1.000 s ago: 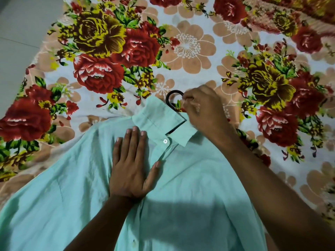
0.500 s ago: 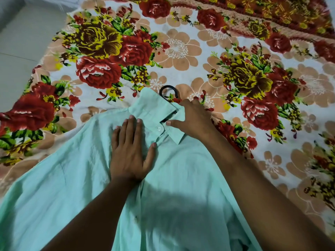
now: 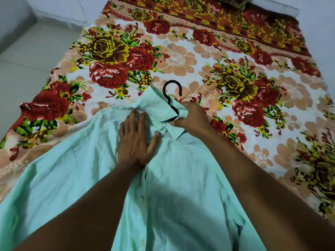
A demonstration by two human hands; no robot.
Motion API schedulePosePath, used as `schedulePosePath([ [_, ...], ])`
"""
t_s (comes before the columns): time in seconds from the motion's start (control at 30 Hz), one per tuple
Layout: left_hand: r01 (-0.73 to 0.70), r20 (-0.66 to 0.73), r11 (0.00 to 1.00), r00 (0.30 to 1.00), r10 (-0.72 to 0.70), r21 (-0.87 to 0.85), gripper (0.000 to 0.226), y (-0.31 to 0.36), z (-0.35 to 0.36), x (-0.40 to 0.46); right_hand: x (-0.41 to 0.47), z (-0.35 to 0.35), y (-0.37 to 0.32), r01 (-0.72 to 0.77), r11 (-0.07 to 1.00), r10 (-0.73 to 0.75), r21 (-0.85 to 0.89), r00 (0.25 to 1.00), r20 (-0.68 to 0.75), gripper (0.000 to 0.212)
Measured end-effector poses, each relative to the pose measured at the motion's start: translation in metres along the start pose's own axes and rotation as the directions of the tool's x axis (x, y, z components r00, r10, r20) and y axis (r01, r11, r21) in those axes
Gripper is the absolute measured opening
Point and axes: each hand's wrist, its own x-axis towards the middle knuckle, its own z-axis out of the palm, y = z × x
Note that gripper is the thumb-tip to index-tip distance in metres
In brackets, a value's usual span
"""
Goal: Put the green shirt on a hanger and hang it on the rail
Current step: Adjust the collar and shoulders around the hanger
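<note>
The pale green shirt (image 3: 181, 187) lies front-up on the flowered bed. A black hanger is inside it; only its hook (image 3: 171, 89) and a bit of neck show, sticking out of the collar. My left hand (image 3: 135, 140) lies flat on the shirt's chest just below the collar, fingers spread. My right hand (image 3: 193, 117) is closed on the right side of the collar, bunching the cloth around the hanger's neck. No rail is in view.
The bed is covered by a sheet (image 3: 181, 57) with big red and yellow roses. Pale floor (image 3: 27, 57) lies to the left of the bed, with a wall (image 3: 59, 8) behind it.
My right hand has gone from the hook area down onto the collar and closed on it, bunching the cloth. More of the hook now shows. The left hand has stayed flat.
</note>
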Motion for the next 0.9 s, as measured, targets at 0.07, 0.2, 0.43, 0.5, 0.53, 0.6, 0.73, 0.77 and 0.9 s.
schedulePosePath([
  [0.07, 0.005, -0.076, 0.989, 0.997, -0.016, -0.145, 0.07, 0.002, -0.012, -0.002, -0.008, -0.004, -0.003, 0.029, 0.997, -0.03, 0.077, 0.999, 0.015, 0.05],
  [0.2, -0.021, -0.293, 0.947, 0.953, -0.079, -0.321, 0.069, 0.028, -0.048, 0.013, -0.024, -0.007, -0.009, 0.142, 0.984, -0.14, 0.107, 0.99, -0.025, 0.041],
  [0.43, 0.307, -0.057, 0.847, 0.929, -0.365, -0.434, 0.061, 0.059, -0.081, 0.056, -0.042, 0.001, -0.014, 0.152, 0.977, -0.147, 0.147, 0.988, -0.05, 0.025],
  [0.5, 0.336, 0.03, 0.759, 0.922, -0.386, -0.557, 0.048, 0.055, -0.086, 0.058, -0.043, 0.002, -0.015, 0.141, 0.978, -0.135, 0.155, 0.99, -0.047, 0.019],
  [0.53, 0.342, 0.093, 0.721, 0.928, -0.362, -0.603, 0.056, 0.052, -0.088, 0.058, -0.043, 0.002, -0.014, 0.139, 0.978, -0.132, 0.156, 0.99, -0.051, 0.019],
  [0.6, 0.327, 0.141, 0.761, 0.943, -0.301, -0.56, 0.089, 0.041, -0.091, 0.055, -0.042, 0.002, -0.013, 0.12, 0.98, -0.112, 0.158, 0.992, -0.059, 0.021],
  [0.73, 0.336, 0.151, 0.81, 0.941, -0.301, -0.481, 0.089, 0.033, -0.085, 0.049, -0.044, 0.003, -0.011, 0.099, 0.98, -0.09, 0.173, 0.994, -0.058, 0.021],
  [0.77, 0.337, 0.153, 0.815, 0.941, -0.301, -0.472, 0.084, 0.038, -0.083, 0.047, -0.044, 0.004, -0.012, 0.097, 0.978, -0.087, 0.185, 0.994, -0.062, 0.021],
  [0.9, 0.366, 0.16, 0.826, 0.93, -0.33, -0.427, 0.078, 0.057, -0.081, 0.042, -0.044, 0.003, -0.014, 0.065, 0.969, -0.056, 0.238, 0.997, -0.046, 0.022],
])
